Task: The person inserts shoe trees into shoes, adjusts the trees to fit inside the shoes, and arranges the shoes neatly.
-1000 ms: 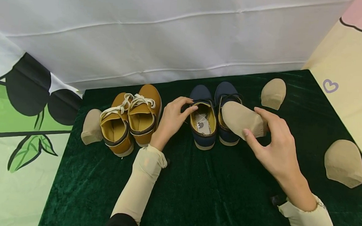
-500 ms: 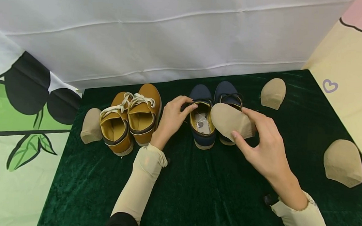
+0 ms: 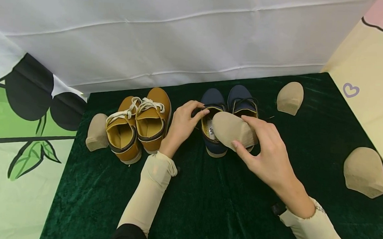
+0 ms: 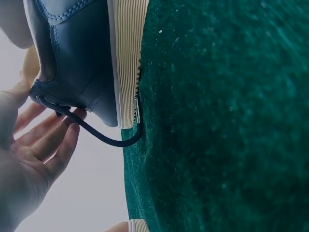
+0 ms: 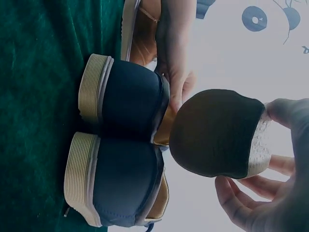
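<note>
A pair of navy lace-up shoes stands side by side, toes away from me: the left shoe [image 3: 216, 147] and the right shoe [image 3: 239, 94]. My left hand [image 3: 182, 124] pinches the left shoe near its tongue, with fingers on the outside by the lace [image 4: 101, 136] and the thumb at the opening. My right hand [image 3: 269, 152] grips the squared end of a beige shoe filler [image 3: 230, 130] between thumb and fingers. Its rounded end points left, above the left shoe's opening, and it hides most of the right shoe's heel. In the right wrist view the filler [image 5: 212, 133] is above the shoes.
Tan shoes [image 3: 153, 128] with white laces stand left of my left hand. One beige filler [image 3: 97, 133] lies beside them; two more, a far filler [image 3: 290, 98] and a near filler [image 3: 365, 172], lie at the right. Green velvet cloth [image 3: 213, 203] covers the table, and white fabric [image 3: 183, 36] hangs behind.
My right hand has carried the beige filler leftward, from over the right navy shoe to the left shoe's opening. The left hand has kept its place.
</note>
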`<action>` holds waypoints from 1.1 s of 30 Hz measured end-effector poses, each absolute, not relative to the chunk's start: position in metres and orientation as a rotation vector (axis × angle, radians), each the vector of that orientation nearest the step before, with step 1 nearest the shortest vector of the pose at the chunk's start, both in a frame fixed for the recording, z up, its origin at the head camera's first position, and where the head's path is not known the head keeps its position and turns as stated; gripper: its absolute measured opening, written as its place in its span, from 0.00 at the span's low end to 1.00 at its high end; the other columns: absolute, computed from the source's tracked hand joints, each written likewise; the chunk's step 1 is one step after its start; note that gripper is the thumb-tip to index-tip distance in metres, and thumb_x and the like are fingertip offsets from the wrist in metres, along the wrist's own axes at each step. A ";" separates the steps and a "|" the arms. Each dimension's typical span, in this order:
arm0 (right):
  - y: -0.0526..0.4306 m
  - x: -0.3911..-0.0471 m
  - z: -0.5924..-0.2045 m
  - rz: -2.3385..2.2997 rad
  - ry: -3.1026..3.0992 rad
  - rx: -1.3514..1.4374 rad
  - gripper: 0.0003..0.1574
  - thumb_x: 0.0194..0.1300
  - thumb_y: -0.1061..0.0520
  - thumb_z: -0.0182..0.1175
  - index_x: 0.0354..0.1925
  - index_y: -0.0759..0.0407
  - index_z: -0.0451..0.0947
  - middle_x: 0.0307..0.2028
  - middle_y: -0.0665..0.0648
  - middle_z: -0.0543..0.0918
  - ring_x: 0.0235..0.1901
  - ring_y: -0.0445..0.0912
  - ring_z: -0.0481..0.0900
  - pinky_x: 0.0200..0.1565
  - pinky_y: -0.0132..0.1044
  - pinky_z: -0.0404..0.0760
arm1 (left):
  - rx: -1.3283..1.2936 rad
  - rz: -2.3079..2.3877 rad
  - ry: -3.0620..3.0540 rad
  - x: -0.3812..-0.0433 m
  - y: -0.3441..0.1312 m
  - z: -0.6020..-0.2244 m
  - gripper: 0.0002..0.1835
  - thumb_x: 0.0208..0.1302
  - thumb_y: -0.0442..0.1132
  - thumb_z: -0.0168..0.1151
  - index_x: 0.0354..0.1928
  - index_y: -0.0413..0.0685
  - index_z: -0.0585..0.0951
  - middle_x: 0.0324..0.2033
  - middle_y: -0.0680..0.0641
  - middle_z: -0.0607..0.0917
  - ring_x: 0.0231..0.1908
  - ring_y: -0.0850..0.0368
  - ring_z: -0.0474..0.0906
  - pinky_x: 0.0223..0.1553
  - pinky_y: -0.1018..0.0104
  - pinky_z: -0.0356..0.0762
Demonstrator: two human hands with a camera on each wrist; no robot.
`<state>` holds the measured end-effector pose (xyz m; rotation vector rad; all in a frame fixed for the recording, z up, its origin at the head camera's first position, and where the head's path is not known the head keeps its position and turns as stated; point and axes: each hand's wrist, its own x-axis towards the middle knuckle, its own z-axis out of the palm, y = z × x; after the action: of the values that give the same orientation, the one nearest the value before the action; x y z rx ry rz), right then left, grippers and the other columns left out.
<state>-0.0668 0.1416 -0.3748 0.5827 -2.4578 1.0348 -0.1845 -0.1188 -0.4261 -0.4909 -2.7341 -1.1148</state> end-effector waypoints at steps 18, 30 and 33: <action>0.117 -0.075 -0.381 1.013 -2.494 0.657 0.43 0.63 0.48 0.75 0.71 0.55 0.72 0.65 0.62 0.79 0.60 0.58 0.77 0.59 0.56 0.77 | -0.479 -1.134 -2.715 -0.184 -0.118 -0.426 0.18 0.76 0.57 0.59 0.52 0.54 0.86 0.51 0.50 0.88 0.48 0.54 0.83 0.53 0.56 0.83; 0.103 -0.078 -0.383 0.927 -2.507 0.636 0.40 0.64 0.47 0.73 0.71 0.55 0.74 0.64 0.64 0.80 0.58 0.59 0.77 0.57 0.57 0.78 | -0.468 -1.142 -2.707 -0.183 -0.118 -0.425 0.17 0.76 0.56 0.60 0.50 0.53 0.87 0.50 0.49 0.88 0.47 0.54 0.84 0.52 0.56 0.83; 0.100 -0.078 -0.382 0.885 -2.512 0.628 0.40 0.65 0.46 0.73 0.71 0.55 0.74 0.63 0.64 0.80 0.58 0.60 0.76 0.56 0.57 0.79 | -0.466 -1.143 -2.709 -0.184 -0.117 -0.426 0.17 0.76 0.56 0.60 0.50 0.53 0.87 0.50 0.50 0.88 0.48 0.54 0.84 0.52 0.56 0.83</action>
<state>-0.0779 0.0998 -0.3819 0.6280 -2.5121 0.8852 -0.1836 -0.1171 -0.4256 -0.4664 -2.7095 -1.1431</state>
